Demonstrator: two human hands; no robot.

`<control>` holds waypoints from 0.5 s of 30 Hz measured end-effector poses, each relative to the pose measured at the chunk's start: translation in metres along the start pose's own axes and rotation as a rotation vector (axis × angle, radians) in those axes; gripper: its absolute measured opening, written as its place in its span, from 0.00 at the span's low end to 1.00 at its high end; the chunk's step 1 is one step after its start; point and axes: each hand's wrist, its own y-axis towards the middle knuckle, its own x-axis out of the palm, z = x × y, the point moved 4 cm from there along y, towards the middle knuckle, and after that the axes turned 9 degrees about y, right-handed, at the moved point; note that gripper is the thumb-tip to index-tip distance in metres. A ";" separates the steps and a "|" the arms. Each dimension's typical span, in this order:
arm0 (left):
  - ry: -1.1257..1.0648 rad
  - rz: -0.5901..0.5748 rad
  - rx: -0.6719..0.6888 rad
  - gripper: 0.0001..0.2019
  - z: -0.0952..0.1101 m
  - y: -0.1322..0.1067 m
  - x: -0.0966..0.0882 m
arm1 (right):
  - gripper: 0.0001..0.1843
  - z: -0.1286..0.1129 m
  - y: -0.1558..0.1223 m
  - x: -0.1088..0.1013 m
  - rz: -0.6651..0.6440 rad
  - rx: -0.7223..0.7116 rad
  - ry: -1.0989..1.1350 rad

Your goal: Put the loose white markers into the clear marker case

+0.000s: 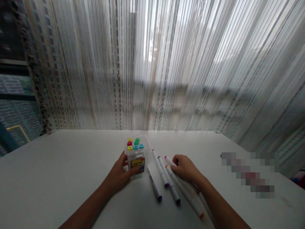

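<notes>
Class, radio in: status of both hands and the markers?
Left hand gripping marker box. Right hand resting on a marker. Other markers lie between hands.

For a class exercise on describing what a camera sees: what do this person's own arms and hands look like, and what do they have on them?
The left forearm and right forearm are bare, with no sleeve in view. The left hand and right hand wear no gloves, and no watch, bracelet or ring shows.

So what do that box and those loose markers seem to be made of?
The box looks like clear, glossy plastic: coloured marker caps show through its top, and light glints along its edges. The loose markers look like smooth white plastic, with a soft sheen along their barrels, though looks alone can't confirm it.
</notes>
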 end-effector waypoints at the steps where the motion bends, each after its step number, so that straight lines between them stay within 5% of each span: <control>1: -0.010 -0.006 0.007 0.31 0.000 0.000 0.000 | 0.03 0.000 0.001 -0.001 0.009 -0.015 0.028; 6: -0.042 -0.032 0.034 0.29 -0.006 0.002 0.001 | 0.05 0.002 0.005 -0.010 0.135 -0.119 0.311; 15: -0.060 -0.037 0.087 0.30 -0.008 0.004 0.003 | 0.37 -0.018 -0.009 -0.044 0.331 -0.295 0.897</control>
